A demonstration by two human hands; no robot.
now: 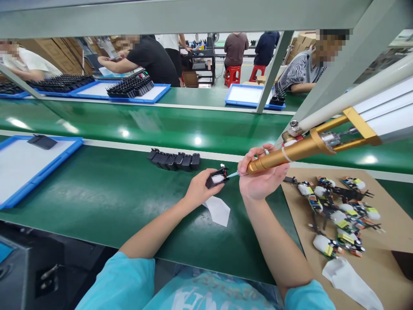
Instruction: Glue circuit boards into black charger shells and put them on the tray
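Observation:
My left hand (197, 189) is closed around a small black plastic housing (211, 181), tilted with its open side up. White material and a bit of red show inside it. My right hand (260, 184) grips the front end of a gold glue dispenser (290, 153), fingers wrapped about its barrel. Its thin pale-blue nozzle (232, 175) points left, with the tip at the housing's right edge; whether it touches is unclear. Beyond my left hand stands a row of several black housings (174, 160). Under that hand lies a piece of white paper (221, 213) on the green worktop (129, 206).
Several circuit boards (342, 221) lie on brown cardboard (387, 241) at right, near a crumpled white sheet (350, 282). A blue-rimmed tray (64, 157) holds one black part at left. A green conveyor (155, 122) runs behind; people work beyond a metal frame (274, 69).

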